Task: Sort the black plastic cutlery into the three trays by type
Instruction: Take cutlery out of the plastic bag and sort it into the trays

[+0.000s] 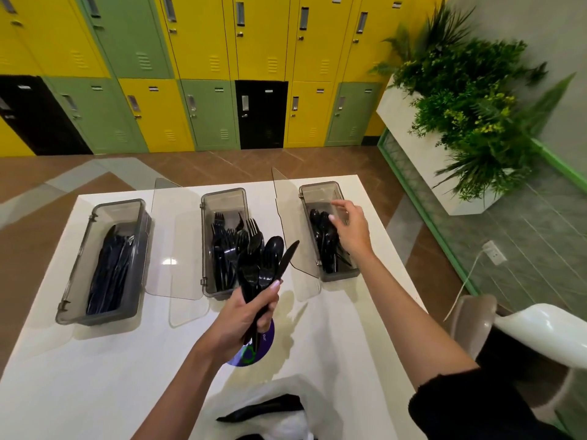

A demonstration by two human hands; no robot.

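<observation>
Right hand (351, 231) hovers over the spoon tray (318, 185), fingers loose and apart, nothing visibly pinched; fingertips just above the spoons (322, 230) already in it. Left hand (244, 315) grips the mixed bundle (259, 274) by the handles, thumb across the front; it sits just in front of the near end of the fork tray (224, 192), above the table (127, 360).

Key relation: the bundle lies left of the right hand and nearer the body, so my read is that the next pick means drawing the right hand back and inward; the left only holds.

Bundle axis: handles toward the person, heads away toward the far edge, fanned and leaning slightly right. Heads showing: one fork (254, 231) on the left, one spoon bowl (274, 247) in the middle, one knife (288, 257) on the right, tip aimed toward the spoon tray; other pieces lower in the bundle are too dark to tell apart.

All three trays run long axis near-to-far, roughly parallel to the bundle, so little turning is likely needed. The knife tray (117, 204) is far left, well apart from the right hand; the left hand is nearer to it but occupied. The spoon is the short trip; the knife means crossing over the fork tray.

Sorted spoons lie along their tray, bowls at the far end.
</observation>
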